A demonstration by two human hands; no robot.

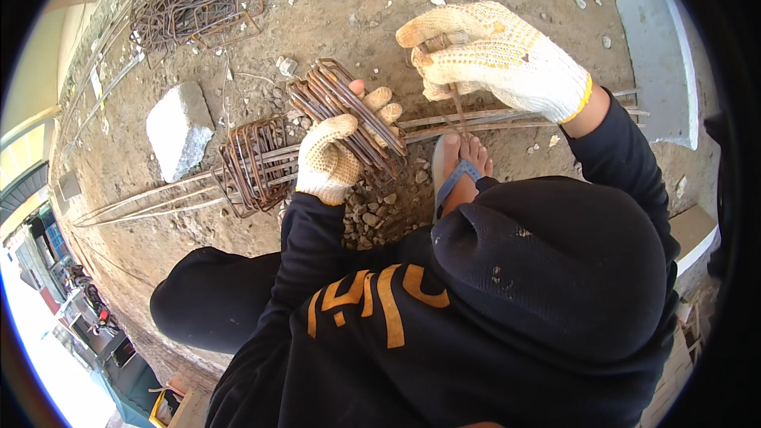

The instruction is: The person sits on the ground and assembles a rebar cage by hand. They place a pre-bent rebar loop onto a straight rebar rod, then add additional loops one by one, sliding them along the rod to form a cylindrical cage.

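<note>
My left hand [326, 160], in a knitted work glove with one bare fingertip showing, is wrapped round a bundle of rusty rebar stirrups [337, 103]. The bundle is tilted above the gravel. To the right and farther off, my right hand [495, 55], gloved too, is closed on a thin rusty steel rod [459, 107] that points down toward my sandalled foot [461, 166]. The fingers hide the rod's upper part, so its full shape cannot be made out. Left of my left hand, more stirrups [252, 168] stand in a row around long steel bars [158, 200] on the ground.
A tangled pile of rusty stirrups [194, 8] lies at the far left. A broken concrete block [181, 131] sits beside the bars. At the right is a grey slab [659, 63]. Loose stones [369, 214] lie under my left hand, on bare dirt.
</note>
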